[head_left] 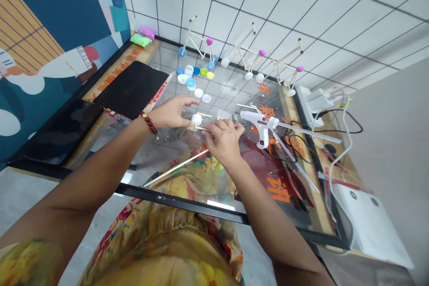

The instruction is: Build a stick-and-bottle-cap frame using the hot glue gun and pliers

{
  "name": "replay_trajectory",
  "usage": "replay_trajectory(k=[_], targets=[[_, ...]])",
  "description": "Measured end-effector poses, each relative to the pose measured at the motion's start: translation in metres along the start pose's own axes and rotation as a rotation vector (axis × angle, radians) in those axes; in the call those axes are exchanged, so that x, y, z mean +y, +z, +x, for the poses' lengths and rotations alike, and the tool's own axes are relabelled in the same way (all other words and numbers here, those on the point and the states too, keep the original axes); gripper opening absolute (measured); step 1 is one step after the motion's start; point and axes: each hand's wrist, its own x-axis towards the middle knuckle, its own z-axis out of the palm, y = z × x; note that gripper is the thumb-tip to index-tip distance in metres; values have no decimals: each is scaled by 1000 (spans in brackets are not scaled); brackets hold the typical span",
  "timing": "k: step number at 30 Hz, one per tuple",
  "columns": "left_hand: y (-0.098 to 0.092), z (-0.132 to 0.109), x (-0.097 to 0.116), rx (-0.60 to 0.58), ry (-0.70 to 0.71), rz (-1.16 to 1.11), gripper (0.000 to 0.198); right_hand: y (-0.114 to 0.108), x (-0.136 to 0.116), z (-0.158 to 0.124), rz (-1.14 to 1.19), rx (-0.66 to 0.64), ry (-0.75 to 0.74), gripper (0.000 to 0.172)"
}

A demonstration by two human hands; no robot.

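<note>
The left hand (pixel 172 111), with a red bead bracelet (pixel 149 123) at its wrist, pinches a white bottle cap (pixel 196 119) between thumb and fingertips, holding it just above the glass-topped counter (pixel 187 201). The right hand (pixel 224 139) is closed around a thin wooden stick (pixel 201 128) whose end meets the cap (whether the two are actually joined cannot be told from this view). A longer stick (pixel 174 168) slants from under the right hand toward the counter's near edge.

Just to the right of the hands a white glue gun (pixel 260 121) rests on the counter, its cord running off toward a white power strip (pixel 313 99) by the wall. Beyond the hands lies a loose cluster of bottle caps (pixel 191 77) in blue, white, green and yellow. Further back, against the tiled wall, stand three stick-built models (pixel 250 56) with cap wheels and small pink balls. A black mat (pixel 130 87) lies to the left, and a dark tablet (pixel 63 132) nearer the corner.
</note>
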Motion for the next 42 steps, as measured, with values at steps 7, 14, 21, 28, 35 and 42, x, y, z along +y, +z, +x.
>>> replay_trajectory(k=[7, 14, 21, 28, 35, 42], targets=[[1, 1, -7, -12, 85, 83, 43, 2, 2, 0, 26, -11, 0, 16], [6, 1, -7, -26, 153, 50, 39, 2, 1, 1, 45, -9, -5, 17], [7, 1, -8, -24, 206, 97, 33, -3, 0, 3, 59, -25, -6, 15], [10, 1, -8, 9, 220, 167, 22, -4, 1, 2, 56, -17, -4, 17], [12, 0, -5, 20, 188, 149, 25, -2, 0, 1, 33, -5, -2, 18], [14, 0, -5, 24, 169, 139, 24, -2, -1, 3, 36, -21, 8, 18]])
